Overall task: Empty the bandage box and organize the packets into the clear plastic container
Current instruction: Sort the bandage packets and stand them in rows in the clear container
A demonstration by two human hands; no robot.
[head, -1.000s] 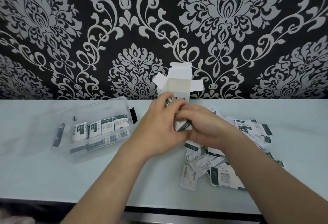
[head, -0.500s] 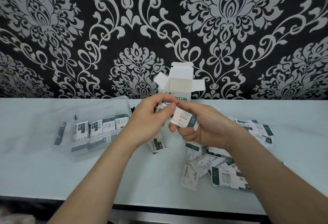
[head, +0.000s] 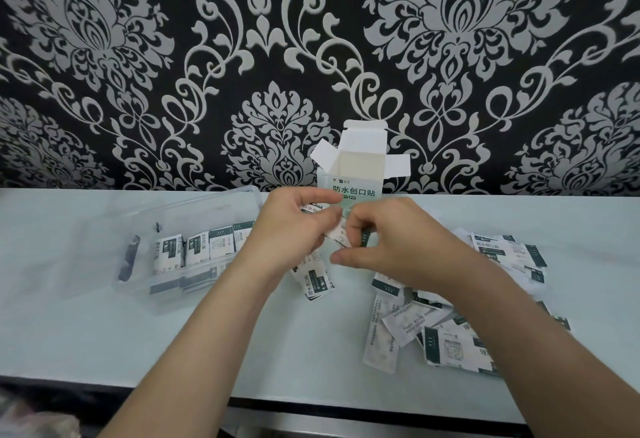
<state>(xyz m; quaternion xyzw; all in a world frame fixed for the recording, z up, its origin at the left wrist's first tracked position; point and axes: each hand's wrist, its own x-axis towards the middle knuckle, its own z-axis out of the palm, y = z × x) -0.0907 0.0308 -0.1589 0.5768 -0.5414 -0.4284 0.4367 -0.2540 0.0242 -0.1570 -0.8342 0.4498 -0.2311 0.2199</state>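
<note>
The white bandage box stands upright against the wall with its top flaps open. In front of it my left hand and my right hand meet and together pinch a few bandage packets, mostly hidden by the fingers. One packet lies on the table just below my left hand. A loose pile of packets is spread under and right of my right forearm. The clear plastic container sits at the left with a row of packets standing inside it.
The pale table runs to a dark front edge close to me. The patterned black and white wall rises right behind the box. More packets lie at the far right of the pile.
My hands have risen slightly and closed together again around the packets. One packet that dropped half a second ago still lies below my left hand.
</note>
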